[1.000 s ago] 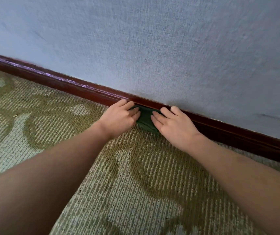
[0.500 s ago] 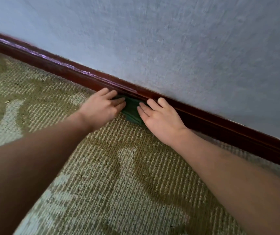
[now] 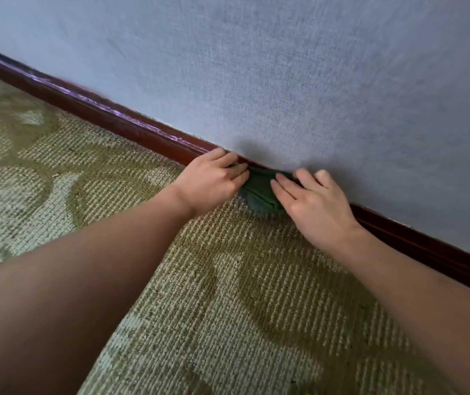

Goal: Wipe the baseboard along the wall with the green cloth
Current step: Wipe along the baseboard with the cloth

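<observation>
My left hand (image 3: 213, 178) curls over one end of the green cloth (image 3: 259, 191) and my right hand (image 3: 315, 202) presses the other end with flat fingers, holding it against the baseboard (image 3: 131, 129). Bunched like this (part sags onto the carpet (image 3: 228, 295)) it could snag the pile and miss the baseboard's top edge. No bucket or bin shows beside the baseboard.

Soft, even light leaves a faint grey shadow on the wall (image 3: 285, 75) just past centre toward 12 o'clock. The baseboard (image 3: 131, 129) carries a purplish glare toward 10 o'clock, where the carpet (image 3: 14, 132) blurs; the wide lens slightly bows its line.
</observation>
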`<control>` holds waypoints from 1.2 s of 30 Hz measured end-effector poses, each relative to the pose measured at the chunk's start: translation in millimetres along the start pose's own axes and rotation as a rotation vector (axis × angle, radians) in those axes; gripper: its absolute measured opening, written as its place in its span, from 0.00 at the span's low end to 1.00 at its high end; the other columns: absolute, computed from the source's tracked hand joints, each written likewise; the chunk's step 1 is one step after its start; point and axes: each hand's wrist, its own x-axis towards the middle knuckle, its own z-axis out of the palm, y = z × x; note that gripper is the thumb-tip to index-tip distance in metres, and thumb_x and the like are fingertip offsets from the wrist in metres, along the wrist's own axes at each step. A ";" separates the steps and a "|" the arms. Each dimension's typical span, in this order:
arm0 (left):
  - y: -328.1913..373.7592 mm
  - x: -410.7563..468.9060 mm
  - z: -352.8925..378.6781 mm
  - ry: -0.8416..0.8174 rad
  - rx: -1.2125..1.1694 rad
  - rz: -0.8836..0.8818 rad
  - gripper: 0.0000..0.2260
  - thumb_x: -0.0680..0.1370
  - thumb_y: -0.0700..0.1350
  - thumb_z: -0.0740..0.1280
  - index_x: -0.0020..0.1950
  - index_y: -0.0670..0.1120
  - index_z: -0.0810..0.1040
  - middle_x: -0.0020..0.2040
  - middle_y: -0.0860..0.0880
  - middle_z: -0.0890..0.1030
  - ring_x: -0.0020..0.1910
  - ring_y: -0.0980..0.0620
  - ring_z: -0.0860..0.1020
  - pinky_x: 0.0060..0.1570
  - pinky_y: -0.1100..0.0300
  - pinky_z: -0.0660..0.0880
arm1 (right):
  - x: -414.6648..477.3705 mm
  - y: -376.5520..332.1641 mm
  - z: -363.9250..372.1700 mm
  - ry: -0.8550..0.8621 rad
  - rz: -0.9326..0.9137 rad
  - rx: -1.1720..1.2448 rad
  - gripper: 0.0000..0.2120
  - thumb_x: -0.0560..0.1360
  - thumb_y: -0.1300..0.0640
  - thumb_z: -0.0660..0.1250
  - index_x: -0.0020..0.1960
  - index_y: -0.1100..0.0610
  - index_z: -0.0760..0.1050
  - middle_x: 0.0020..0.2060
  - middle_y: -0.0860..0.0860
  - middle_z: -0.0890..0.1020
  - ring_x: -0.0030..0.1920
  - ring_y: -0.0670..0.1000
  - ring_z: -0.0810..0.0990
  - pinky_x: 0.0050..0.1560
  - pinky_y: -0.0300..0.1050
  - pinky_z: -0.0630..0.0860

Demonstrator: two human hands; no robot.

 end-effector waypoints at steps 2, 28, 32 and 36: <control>-0.7 6.9 -8.3 0.035 -0.008 -0.016 0.13 0.67 0.42 0.75 0.50 0.42 0.83 0.48 0.48 0.84 0.43 0.49 0.80 0.41 0.62 0.74 | -1.5 8.5 -7.3 0.010 0.022 -0.010 0.17 0.68 0.61 0.63 0.56 0.59 0.80 0.52 0.52 0.82 0.49 0.52 0.79 0.46 0.45 0.60; -19.7 -11.3 18.2 -0.026 -0.134 -0.033 0.19 0.60 0.41 0.79 0.50 0.43 0.83 0.48 0.47 0.84 0.45 0.47 0.80 0.45 0.59 0.76 | 14.8 -13.7 2.1 -0.211 0.036 0.197 0.27 0.65 0.62 0.72 0.64 0.60 0.73 0.60 0.52 0.78 0.56 0.52 0.76 0.50 0.44 0.72; -22.1 -17.6 19.9 -0.044 -0.150 -0.121 0.19 0.59 0.38 0.80 0.48 0.42 0.84 0.47 0.47 0.84 0.43 0.46 0.80 0.42 0.59 0.76 | 29.1 -22.0 8.1 -0.309 0.008 0.295 0.28 0.77 0.64 0.57 0.74 0.59 0.52 0.73 0.53 0.60 0.69 0.54 0.58 0.62 0.49 0.58; -21.8 -16.3 15.2 -0.085 -0.129 -0.130 0.18 0.60 0.40 0.79 0.48 0.44 0.84 0.47 0.49 0.84 0.42 0.49 0.79 0.41 0.61 0.74 | 36.4 -20.2 6.4 -0.323 0.032 0.323 0.29 0.76 0.65 0.59 0.74 0.57 0.52 0.73 0.51 0.60 0.67 0.53 0.57 0.61 0.47 0.55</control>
